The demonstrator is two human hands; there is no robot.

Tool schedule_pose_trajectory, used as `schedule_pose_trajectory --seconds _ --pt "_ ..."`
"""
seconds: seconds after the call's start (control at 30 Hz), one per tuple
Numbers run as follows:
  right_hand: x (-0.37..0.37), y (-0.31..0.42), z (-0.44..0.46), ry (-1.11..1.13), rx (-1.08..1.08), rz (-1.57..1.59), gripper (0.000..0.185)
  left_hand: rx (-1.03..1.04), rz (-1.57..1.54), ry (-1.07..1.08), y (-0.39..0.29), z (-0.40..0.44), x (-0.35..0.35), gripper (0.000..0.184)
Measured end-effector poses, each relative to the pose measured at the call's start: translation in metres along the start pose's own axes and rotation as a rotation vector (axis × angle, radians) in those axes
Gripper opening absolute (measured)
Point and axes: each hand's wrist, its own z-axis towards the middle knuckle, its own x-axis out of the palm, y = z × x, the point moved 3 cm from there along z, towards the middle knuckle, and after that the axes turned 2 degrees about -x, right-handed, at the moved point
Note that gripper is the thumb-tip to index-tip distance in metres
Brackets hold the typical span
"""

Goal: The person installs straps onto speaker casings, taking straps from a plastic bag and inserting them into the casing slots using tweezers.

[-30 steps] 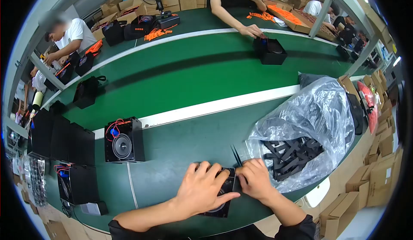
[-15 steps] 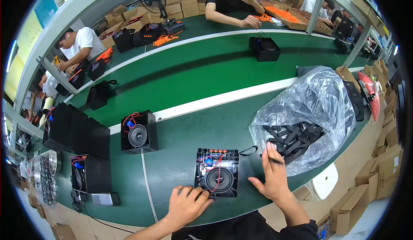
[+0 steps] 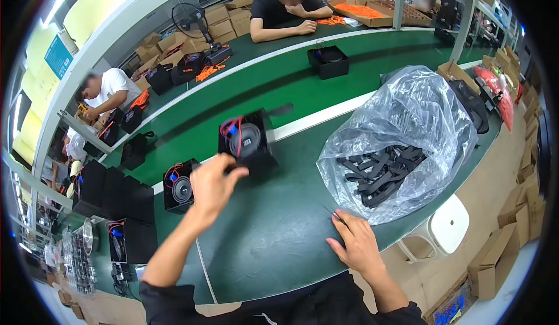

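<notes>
My left hand grips the lower left edge of a black speaker box, raised near the green belt. Red and blue wires show on its open face beside a round speaker, and a black strap sticks out at its upper right. Just left and below is a second speaker box, partly behind my left hand. My right hand is over the table, fingers closed round dark thin tweezers that point up and left. Beyond it lies a clear plastic bag of black straps.
Black boxes stand at the left, with another speaker box below. Across the green belt sit co-workers; one black box rests on the belt. A white stool stands right of the table.
The speaker box in front of me has moved up and left toward the belt in my left hand. My right hand has moved slightly left and down, and the view has shifted.
</notes>
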Motion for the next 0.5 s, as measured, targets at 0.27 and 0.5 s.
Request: schedule_pose_trajectory --seconds 0.27,0.5 --pt "-0.001 -0.007 -0.006 -0.095 0.032 0.111 0.040 -0.253 0.311 0.182 0.082 0.108 0.098 0.039" --pt "-0.011 -0.020 -0.015 -0.233 0.071 0.711 0.035 -0.177 0.260 0.147 0.113 0.117 0.099 0.030"
